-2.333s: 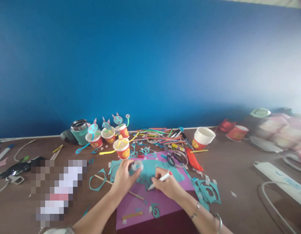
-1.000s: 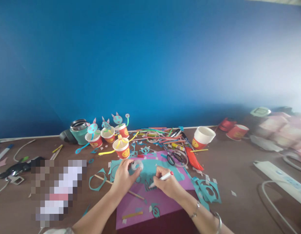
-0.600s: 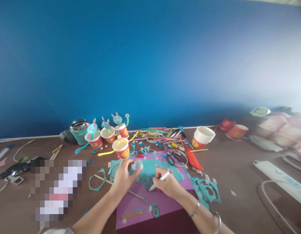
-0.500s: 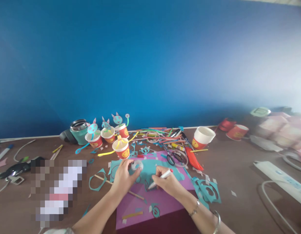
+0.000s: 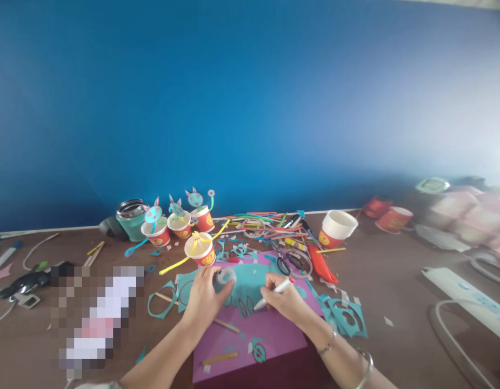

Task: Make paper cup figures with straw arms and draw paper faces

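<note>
A teal paper sheet (image 5: 245, 278) lies on a purple sheet (image 5: 253, 335), bearing red-outlined ear shapes and part of a circle. My left hand (image 5: 209, 292) has its thumb and fingers around a clear tape roll (image 5: 226, 276), which rests on the teal paper. In my right hand (image 5: 284, 296) is a white marker (image 5: 268, 297) with a red end; its tip touches the paper beside the ear outlines. Behind my left hand stands a paper cup (image 5: 201, 249) with yellow pipe cleaners. A small teal ring (image 5: 259, 353) and a wooden stick (image 5: 226, 324) lie near me on the purple sheet.
Several cups with teal rabbit faces (image 5: 153, 214) stand back left beside a teal flask (image 5: 134, 221). Scissors (image 5: 282, 265), pipe cleaners (image 5: 270, 232) and stacked cups (image 5: 338, 227) are at the back. Paper offcuts (image 5: 347, 316) and a power strip (image 5: 468, 302) lie to the right.
My right hand has shifted slightly right and up with the marker. A second ear outline now shows more plainly. The teal sheet and my left hand have moved a little left.
</note>
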{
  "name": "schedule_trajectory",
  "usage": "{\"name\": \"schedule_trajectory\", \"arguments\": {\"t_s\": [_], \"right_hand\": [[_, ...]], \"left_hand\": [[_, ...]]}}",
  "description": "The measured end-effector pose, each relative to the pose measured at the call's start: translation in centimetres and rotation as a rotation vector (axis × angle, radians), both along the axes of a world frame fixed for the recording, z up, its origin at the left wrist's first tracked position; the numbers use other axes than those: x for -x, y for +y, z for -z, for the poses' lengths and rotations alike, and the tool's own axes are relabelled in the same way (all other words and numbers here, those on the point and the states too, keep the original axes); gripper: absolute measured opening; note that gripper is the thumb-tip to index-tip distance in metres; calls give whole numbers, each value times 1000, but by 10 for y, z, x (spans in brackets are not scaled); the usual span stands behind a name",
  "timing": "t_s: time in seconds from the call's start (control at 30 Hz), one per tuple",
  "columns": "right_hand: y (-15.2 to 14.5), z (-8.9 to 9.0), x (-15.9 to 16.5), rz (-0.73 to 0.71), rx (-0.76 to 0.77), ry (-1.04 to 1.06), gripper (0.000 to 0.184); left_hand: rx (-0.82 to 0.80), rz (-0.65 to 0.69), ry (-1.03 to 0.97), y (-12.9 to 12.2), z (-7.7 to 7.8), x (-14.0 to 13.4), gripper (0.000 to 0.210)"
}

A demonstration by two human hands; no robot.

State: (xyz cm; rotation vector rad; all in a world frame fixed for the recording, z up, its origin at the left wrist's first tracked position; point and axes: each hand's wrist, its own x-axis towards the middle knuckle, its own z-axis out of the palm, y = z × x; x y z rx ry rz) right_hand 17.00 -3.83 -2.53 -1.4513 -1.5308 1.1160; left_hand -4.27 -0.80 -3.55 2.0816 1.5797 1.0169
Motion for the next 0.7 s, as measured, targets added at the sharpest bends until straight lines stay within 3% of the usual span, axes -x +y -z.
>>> {"name": "schedule_trajectory", "arguments": {"t_s": [0.7], "right_hand": [[1, 4, 2, -19, 44, -74, 19]], "left_hand": [[-10, 4, -9, 0, -2, 0, 26]]}}
